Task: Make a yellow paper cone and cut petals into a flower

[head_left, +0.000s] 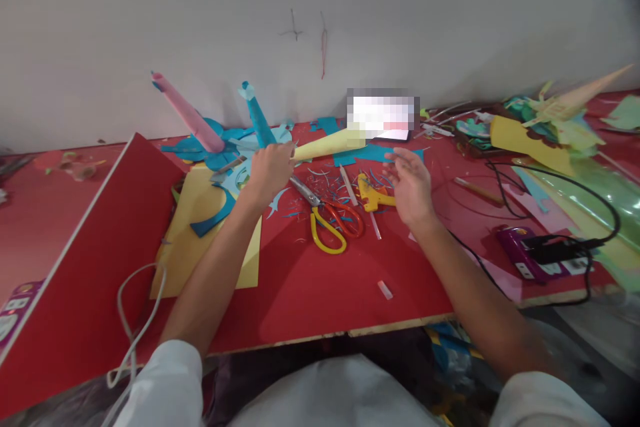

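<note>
A pale yellow paper cone (pixel 327 144) points to the right, its left end in my left hand (pixel 271 170), whose fingers are wrapped round it. My right hand (pixel 409 180) is raised with its fingers apart and nothing in them, right of the cone and beside a yellow glue gun (pixel 370 193). Scissors (pixel 327 217) with one yellow and one red handle lie below the cone among paper shavings. A blue paper cone (pixel 257 117) rises behind my left hand, and a pink one (pixel 187 112) leans farther left.
Yellow sheets (pixel 240 263) lie under my left forearm, beside a slanted red board (pixel 95 267). A lit screen (pixel 383 117) stands against the wall. At right are a purple box (pixel 523 257), black cables and paper pieces. A small clear stick (pixel 385 289) lies near the front edge.
</note>
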A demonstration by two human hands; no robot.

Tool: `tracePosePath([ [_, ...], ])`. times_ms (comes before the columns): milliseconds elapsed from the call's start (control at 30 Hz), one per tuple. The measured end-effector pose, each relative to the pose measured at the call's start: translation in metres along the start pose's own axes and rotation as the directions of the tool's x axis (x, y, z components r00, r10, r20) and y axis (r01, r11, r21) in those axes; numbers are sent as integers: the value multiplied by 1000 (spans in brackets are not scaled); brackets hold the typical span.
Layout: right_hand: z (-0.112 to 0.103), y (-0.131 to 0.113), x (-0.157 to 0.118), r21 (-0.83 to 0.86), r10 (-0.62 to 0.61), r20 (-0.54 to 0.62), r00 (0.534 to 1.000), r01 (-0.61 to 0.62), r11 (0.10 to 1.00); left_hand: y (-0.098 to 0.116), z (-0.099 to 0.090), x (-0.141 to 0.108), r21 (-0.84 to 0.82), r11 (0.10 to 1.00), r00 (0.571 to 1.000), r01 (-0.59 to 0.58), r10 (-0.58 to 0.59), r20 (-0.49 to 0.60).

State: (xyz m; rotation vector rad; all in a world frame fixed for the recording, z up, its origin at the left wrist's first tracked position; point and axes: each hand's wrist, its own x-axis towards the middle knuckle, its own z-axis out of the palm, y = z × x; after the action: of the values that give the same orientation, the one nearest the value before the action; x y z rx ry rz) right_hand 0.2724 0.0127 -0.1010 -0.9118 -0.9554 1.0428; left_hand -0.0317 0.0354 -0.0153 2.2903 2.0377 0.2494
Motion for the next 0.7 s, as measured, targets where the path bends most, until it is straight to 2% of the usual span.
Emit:
tracePosePath([
  [133, 2, -2, -1, -43, -26, 10, 1000, 26, 999, -3, 7, 0, 18, 1000, 1000, -8, 8, 18],
  [333, 5, -4, -3, -88, -36, 22, 999, 38, 995, -14, 24, 4, 111, 992, 998, 56, -58, 21],
  [700, 5, -2, -3, -109, -57, 44, 997, 61, 992, -45, 30, 14, 210, 973, 983, 96, -126, 137],
])
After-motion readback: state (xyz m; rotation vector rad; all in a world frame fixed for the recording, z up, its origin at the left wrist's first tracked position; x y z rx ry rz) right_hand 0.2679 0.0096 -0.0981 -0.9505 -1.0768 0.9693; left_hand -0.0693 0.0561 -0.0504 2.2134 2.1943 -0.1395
